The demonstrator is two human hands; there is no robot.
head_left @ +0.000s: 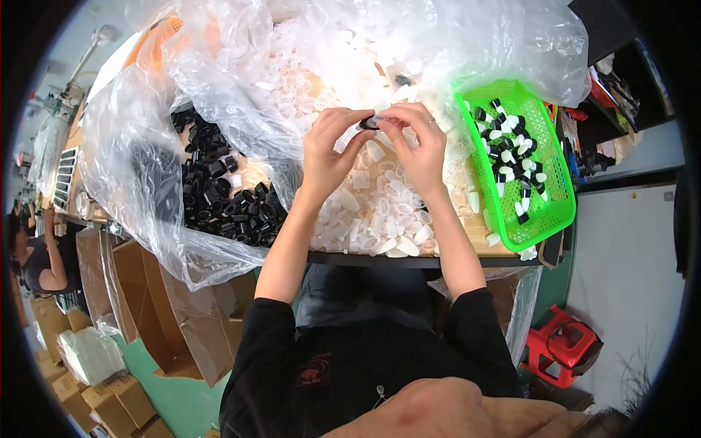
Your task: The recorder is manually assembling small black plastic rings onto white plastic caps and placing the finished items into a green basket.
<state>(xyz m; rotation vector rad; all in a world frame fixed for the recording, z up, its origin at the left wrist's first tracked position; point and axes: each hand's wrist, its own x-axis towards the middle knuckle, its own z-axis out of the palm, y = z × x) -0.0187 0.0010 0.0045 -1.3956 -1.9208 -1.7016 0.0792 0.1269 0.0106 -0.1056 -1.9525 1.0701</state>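
Note:
Above the middle of the table, my left hand [330, 146] and my right hand [420, 144] meet fingertip to fingertip. Both are closed on one small black plastic cap [371, 123], whose lighter oval face shows between the fingers. Below my hands lies a loose spread of white and clear plastic pieces [394, 208], some oval and some ring-shaped. To the left, black plastic caps [219, 197] are heaped inside a clear plastic bag [135, 168]. At the right a green basket [562, 182] holds several black pieces with white ovals.
More clear plastic sheeting [496, 44] lies across the back of the table. Cardboard boxes [157, 306] stand below at the left, and a red stool [558, 347] is on the floor at the right. Another person [47, 255] sits at the far left.

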